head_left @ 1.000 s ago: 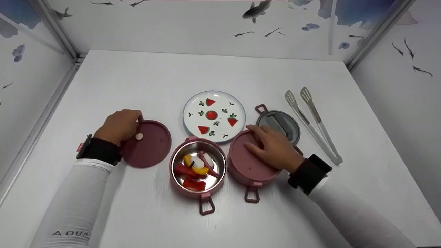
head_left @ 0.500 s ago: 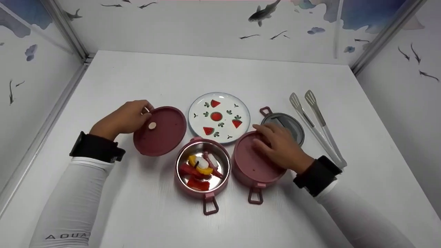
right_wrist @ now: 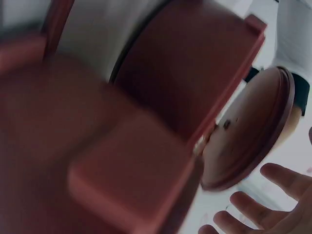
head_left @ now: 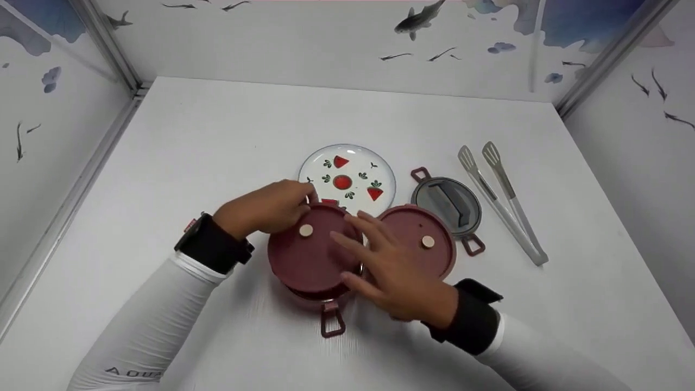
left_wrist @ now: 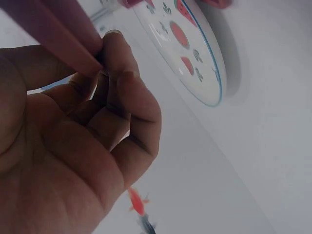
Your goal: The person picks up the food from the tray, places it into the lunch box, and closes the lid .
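My left hand pinches the far-left edge of a dark red pot lid with a small pale knob. The lid lies tilted over the left pink pot, hiding the food inside; the pot's rim shows at the near side. In the left wrist view, thumb and fingers grip the lid's edge. My right hand, fingers spread, hovers between the two pots, its fingertips overlapping the held lid's right side. A second lid covers the right pot, partly behind that hand. In the right wrist view, the held lid tilts above the pot.
Behind the pots lies a white plate with watermelon pictures. A small grey lidded pan with red handles stands behind the right pot. Metal tongs lie farther right. Printed walls enclose the white table.
My left hand has lifted the lid and carried it right, over the left pot. My right hand has left the right pot's lid and moved left and nearer, fingers spreading.
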Tool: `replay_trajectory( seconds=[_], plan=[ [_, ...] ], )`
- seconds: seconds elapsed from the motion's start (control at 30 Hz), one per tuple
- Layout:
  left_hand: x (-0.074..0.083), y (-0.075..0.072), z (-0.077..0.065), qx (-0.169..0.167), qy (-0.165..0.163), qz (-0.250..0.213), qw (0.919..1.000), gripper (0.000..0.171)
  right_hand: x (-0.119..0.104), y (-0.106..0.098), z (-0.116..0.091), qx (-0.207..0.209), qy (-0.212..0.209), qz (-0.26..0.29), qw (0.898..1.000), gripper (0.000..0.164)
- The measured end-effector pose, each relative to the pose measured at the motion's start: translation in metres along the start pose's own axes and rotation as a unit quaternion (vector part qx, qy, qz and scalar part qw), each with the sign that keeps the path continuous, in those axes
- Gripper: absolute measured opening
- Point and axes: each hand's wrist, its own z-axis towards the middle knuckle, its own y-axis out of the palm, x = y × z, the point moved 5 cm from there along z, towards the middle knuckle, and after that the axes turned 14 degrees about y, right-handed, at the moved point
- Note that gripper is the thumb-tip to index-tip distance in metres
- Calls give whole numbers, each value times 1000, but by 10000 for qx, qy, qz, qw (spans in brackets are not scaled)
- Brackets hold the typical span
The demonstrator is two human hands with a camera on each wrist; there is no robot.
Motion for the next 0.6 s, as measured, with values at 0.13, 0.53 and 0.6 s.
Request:
replay_trajectory(
  seconds=[0.13,0.53,0.6],
  plan=[
    [11,11,6,-182,35,410,9990,21,-8,21,-2,-289,-101,-184,9994,54],
    [22,16,4,521,440,1442,9872,14,-10,49,-7,-904,-11,-849,9923,54],
    [23,16,2,782,593,1732,9800,12,-10,49,-7,-894,-40,-961,9913,54]
  ],
)
